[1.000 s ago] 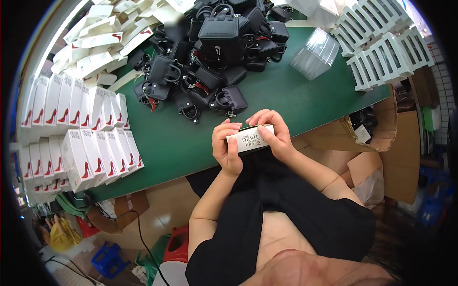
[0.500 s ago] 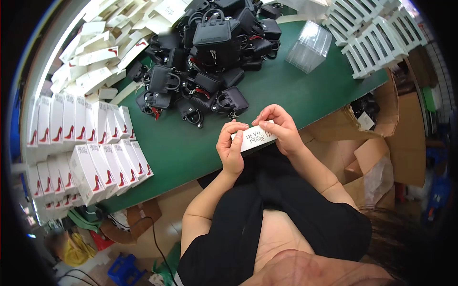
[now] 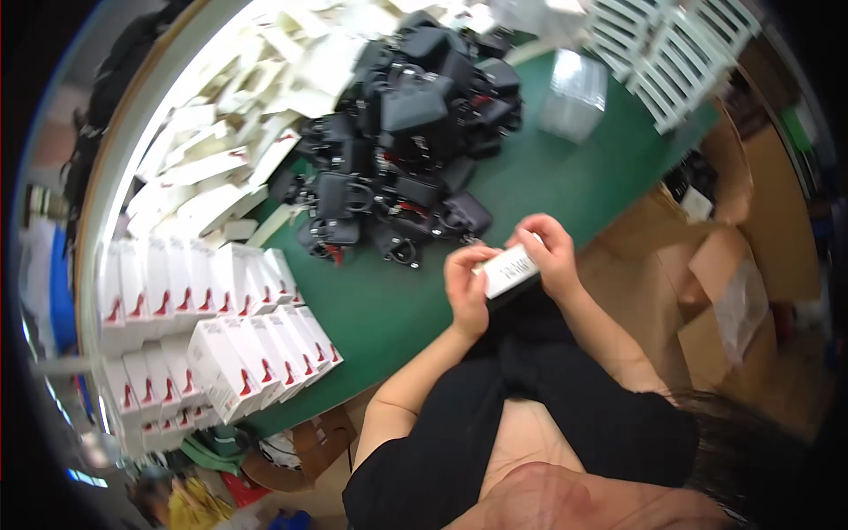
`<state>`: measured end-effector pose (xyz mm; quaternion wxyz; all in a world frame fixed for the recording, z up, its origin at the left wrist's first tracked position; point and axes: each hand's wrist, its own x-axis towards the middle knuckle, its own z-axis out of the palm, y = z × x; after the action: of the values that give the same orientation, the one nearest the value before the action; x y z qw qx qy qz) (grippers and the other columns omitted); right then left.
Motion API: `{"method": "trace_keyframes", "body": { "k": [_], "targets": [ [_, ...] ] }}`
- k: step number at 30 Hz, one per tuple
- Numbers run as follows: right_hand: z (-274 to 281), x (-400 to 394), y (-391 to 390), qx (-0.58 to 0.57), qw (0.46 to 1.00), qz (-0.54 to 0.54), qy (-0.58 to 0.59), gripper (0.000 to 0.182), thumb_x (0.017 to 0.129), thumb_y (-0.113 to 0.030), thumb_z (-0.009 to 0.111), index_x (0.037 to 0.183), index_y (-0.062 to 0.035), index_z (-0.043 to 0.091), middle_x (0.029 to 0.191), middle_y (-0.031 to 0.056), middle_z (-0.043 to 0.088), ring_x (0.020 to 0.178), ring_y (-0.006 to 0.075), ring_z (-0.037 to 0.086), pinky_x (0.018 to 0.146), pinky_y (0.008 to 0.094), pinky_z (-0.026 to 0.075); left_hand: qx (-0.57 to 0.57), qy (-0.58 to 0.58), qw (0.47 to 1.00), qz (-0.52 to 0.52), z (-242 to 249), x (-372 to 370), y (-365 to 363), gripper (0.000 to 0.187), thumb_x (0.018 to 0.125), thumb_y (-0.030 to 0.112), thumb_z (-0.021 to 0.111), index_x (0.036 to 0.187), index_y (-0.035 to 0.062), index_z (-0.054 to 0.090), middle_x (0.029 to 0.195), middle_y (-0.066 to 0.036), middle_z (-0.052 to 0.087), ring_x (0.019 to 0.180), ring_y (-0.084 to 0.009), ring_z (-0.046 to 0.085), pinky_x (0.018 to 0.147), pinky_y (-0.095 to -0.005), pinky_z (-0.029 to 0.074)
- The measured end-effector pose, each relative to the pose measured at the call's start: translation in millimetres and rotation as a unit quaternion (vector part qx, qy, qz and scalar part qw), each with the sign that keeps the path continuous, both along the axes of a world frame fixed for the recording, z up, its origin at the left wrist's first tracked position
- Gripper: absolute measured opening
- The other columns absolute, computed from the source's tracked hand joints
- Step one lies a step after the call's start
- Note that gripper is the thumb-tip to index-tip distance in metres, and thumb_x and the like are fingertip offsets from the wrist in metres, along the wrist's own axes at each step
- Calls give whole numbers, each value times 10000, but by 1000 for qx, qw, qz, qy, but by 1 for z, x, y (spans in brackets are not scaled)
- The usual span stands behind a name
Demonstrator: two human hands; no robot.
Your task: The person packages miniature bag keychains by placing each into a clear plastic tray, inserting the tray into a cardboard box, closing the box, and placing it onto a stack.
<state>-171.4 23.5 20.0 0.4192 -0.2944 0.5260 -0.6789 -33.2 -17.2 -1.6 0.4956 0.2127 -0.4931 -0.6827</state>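
Observation:
Between my two hands is a small white box (image 3: pixel 510 272) with dark lettering, blurred in this view. My left hand (image 3: pixel 466 290) is closed on the box's left end, thumb along its near side. The fingers of my right hand (image 3: pixel 549 252) are bent round the right end, gripping it near the top. The box is just over the front edge of the green table (image 3: pixel 389 327). Beyond my hands lies a heap of miniature black handbags (image 3: pixel 415 115) with metal clips and red bits among them.
Rows of white boxes with red shoe prints (image 3: pixel 234 367) stand at the left. Loose white cartons (image 3: pixel 199 168) are piled behind them. A clear plastic container (image 3: pixel 574 95) and white slatted racks (image 3: pixel 676 79) are at the far right. Cardboard boxes (image 3: pixel 768 212) stand beyond the table's right side.
The camera view has turned, so the table, handbags and boxes appear shifted right and down. Both hands still hold the small white box, in much the same grip.

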Motion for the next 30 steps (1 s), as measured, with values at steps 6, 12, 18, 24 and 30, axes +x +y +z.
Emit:
{"method": "trace_keyframes", "body": {
  "k": [6,12,18,24,30],
  "targets": [
    [7,-26,-5,10,986,23,-167,101,925,-126,519,959,-37,553,778,105,626,755,181,620,701,256,488,-166,-203,965,31,-16,31,21,591,738,87,737,1251,19,451,1191,-127,550,1054,-234,550,947,-327,416],
    [47,-20,-30,-71,943,136,-296,148,957,-163,499,984,-33,564,851,97,630,849,188,612,809,275,463,-95,-74,980,157,37,63,18,525,669,19,794,1116,37,520,1116,-135,611,1011,-253,609,914,-357,486],
    [36,-25,-13,-20,984,91,-153,160,954,-169,521,978,-21,579,884,83,626,853,180,605,828,276,460,-450,-229,672,542,112,165,7,416,728,251,761,1053,110,543,1138,-113,610,1135,-308,557,1062,-491,368],
    [11,-33,16,38,998,45,-13,154,939,-163,555,959,-14,586,889,81,627,832,166,603,815,265,470,-450,-496,326,667,149,258,2,419,735,19,682,1135,53,559,1211,-99,585,1222,-370,472,1082,-501,325],
    [5,-27,18,56,998,-3,2,142,922,-134,565,942,4,592,861,87,630,783,147,603,754,248,493,-459,-557,333,606,142,268,-16,467,790,76,618,1247,62,528,1289,-116,529,1278,-359,403,1095,-489,296]
  ]
}}
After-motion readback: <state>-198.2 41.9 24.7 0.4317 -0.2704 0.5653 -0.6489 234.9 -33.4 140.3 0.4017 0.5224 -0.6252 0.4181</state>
